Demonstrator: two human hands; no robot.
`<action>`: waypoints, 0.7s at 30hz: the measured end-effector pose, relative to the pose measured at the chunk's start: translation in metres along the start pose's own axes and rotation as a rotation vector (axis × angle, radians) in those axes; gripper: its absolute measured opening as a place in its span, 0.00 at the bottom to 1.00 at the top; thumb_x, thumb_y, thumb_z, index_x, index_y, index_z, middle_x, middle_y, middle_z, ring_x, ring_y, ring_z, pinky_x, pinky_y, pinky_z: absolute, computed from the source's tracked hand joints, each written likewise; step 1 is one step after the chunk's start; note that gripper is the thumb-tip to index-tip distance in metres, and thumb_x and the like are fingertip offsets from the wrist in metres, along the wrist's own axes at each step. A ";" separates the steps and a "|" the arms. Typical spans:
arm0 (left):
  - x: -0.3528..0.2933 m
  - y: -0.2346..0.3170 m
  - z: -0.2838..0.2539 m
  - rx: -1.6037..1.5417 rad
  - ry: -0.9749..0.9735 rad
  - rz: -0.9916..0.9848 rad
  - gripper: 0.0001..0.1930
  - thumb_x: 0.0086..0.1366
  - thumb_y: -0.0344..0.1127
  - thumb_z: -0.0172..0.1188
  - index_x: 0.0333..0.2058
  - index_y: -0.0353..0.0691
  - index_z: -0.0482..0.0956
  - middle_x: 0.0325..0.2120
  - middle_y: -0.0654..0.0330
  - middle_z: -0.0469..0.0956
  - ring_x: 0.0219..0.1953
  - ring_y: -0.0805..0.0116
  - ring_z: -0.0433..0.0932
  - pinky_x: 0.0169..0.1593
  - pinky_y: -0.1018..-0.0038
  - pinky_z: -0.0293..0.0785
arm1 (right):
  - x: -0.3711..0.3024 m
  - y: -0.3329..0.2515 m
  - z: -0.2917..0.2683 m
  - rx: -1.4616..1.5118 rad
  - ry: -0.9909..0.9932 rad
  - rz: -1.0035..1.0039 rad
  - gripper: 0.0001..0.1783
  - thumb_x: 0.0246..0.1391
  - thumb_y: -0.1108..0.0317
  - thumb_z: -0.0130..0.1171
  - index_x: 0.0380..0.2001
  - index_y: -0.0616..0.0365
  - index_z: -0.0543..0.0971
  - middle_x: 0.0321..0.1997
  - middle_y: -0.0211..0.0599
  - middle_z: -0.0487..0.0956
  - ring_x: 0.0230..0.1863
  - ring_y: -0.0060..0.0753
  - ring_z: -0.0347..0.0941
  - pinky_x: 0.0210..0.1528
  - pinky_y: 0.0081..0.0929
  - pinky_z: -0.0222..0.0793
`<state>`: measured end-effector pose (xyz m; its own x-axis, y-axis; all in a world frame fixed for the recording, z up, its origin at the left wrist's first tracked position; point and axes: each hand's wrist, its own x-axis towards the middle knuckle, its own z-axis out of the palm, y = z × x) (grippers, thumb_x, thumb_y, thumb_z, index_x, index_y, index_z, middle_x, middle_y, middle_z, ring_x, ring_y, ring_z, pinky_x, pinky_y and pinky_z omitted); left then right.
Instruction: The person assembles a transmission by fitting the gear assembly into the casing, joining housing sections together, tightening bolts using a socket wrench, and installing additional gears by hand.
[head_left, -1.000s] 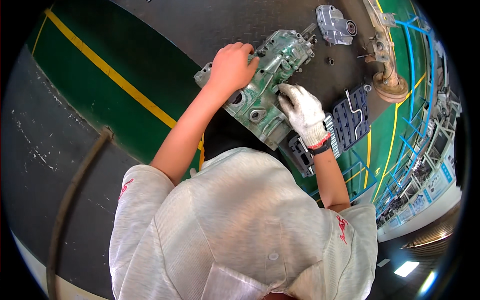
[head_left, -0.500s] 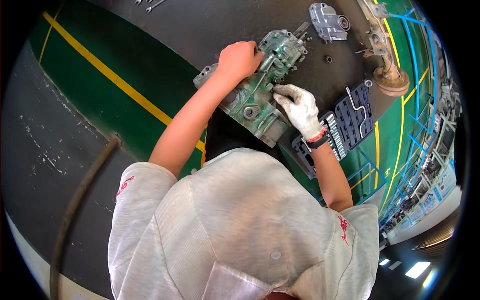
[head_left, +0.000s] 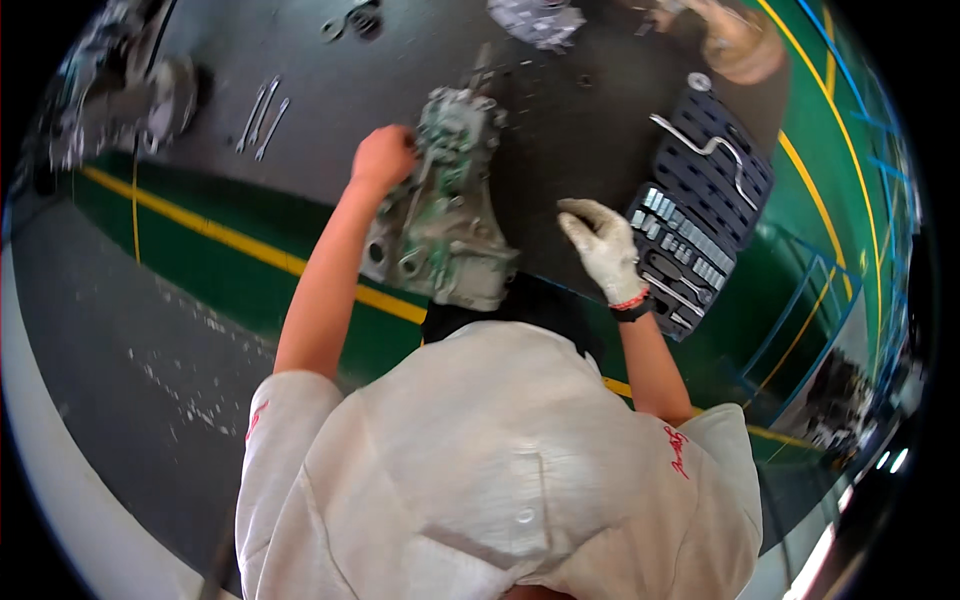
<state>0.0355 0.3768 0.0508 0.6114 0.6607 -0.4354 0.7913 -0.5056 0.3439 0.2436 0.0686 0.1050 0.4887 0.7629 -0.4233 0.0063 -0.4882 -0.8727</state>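
Note:
A green-stained metal gearbox housing [head_left: 452,215] lies on the dark workbench in front of me. Its narrower end, full of fittings, points away. Bare and curled, my left hand [head_left: 385,158] is at the far left side of the housing; its fingertips are blurred and what they hold, if anything, cannot be made out. My right hand [head_left: 603,245] wears a whitish work glove and hovers right of the housing, apart from it. Its thumb and bent fingers stand apart with nothing visible between them. Close by on its right lies an open socket set case [head_left: 690,245].
Several wrenches [head_left: 262,115] lie on the bench [head_left: 300,60] at the left. Another metal assembly [head_left: 130,110] stands at the far left. A grey cover casting [head_left: 538,20] and a rusty round-ended part [head_left: 742,45] are at the back. A small ring [head_left: 585,81] lies right of the housing.
My right hand has come away from the housing toward the socket case. My left hand has shifted to the housing's left side. The whole view has turned, bringing the wrenches into sight.

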 end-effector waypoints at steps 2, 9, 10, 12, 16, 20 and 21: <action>0.003 0.008 -0.003 -0.052 0.017 -0.113 0.14 0.58 0.42 0.63 0.39 0.45 0.87 0.37 0.52 0.85 0.44 0.48 0.83 0.47 0.58 0.78 | 0.001 0.013 -0.016 -0.055 0.054 -0.021 0.14 0.60 0.66 0.63 0.46 0.63 0.84 0.45 0.45 0.86 0.46 0.33 0.83 0.50 0.26 0.76; 0.007 0.018 0.007 0.257 -0.043 -0.349 0.19 0.60 0.53 0.66 0.36 0.41 0.85 0.38 0.49 0.85 0.45 0.48 0.83 0.48 0.56 0.78 | 0.005 0.042 -0.089 -0.122 0.264 -0.037 0.18 0.59 0.61 0.63 0.49 0.59 0.83 0.48 0.46 0.85 0.49 0.38 0.83 0.53 0.28 0.76; 0.008 0.015 0.008 0.208 -0.056 -0.318 0.17 0.60 0.49 0.66 0.37 0.42 0.86 0.39 0.50 0.85 0.44 0.49 0.83 0.49 0.57 0.78 | 0.014 0.045 -0.100 -0.197 0.349 0.018 0.19 0.59 0.59 0.62 0.49 0.59 0.82 0.49 0.45 0.84 0.48 0.41 0.83 0.53 0.31 0.76; 0.007 0.007 0.009 0.163 -0.043 -0.255 0.15 0.60 0.47 0.66 0.38 0.42 0.86 0.39 0.50 0.85 0.44 0.49 0.83 0.48 0.58 0.78 | 0.033 0.047 -0.122 -0.369 0.473 -0.092 0.20 0.58 0.57 0.63 0.49 0.56 0.82 0.47 0.44 0.84 0.46 0.44 0.82 0.51 0.35 0.76; 0.000 -0.006 0.005 -0.089 -0.118 -0.173 0.14 0.60 0.42 0.63 0.40 0.41 0.85 0.39 0.51 0.86 0.43 0.51 0.84 0.48 0.62 0.78 | 0.071 0.045 -0.125 -0.401 0.338 -0.193 0.19 0.58 0.58 0.63 0.49 0.55 0.82 0.48 0.44 0.83 0.46 0.44 0.82 0.50 0.37 0.77; -0.004 0.001 0.000 -0.309 0.171 -0.118 0.17 0.63 0.40 0.62 0.46 0.36 0.82 0.40 0.51 0.86 0.44 0.57 0.85 0.49 0.65 0.77 | 0.077 0.059 -0.111 -0.294 0.333 -0.211 0.20 0.55 0.59 0.66 0.50 0.54 0.81 0.49 0.43 0.82 0.50 0.45 0.80 0.54 0.36 0.75; -0.005 0.006 -0.001 -0.336 0.193 -0.141 0.17 0.64 0.40 0.62 0.47 0.35 0.81 0.40 0.51 0.85 0.45 0.59 0.85 0.49 0.66 0.77 | 0.077 0.068 -0.116 -0.383 0.426 -0.133 0.23 0.53 0.58 0.67 0.52 0.52 0.81 0.54 0.44 0.80 0.57 0.47 0.76 0.59 0.40 0.72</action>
<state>0.0375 0.3707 0.0556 0.4597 0.8185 -0.3447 0.8012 -0.2147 0.5586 0.3825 0.0449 0.0415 0.7689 0.6296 -0.1118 0.3678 -0.5785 -0.7281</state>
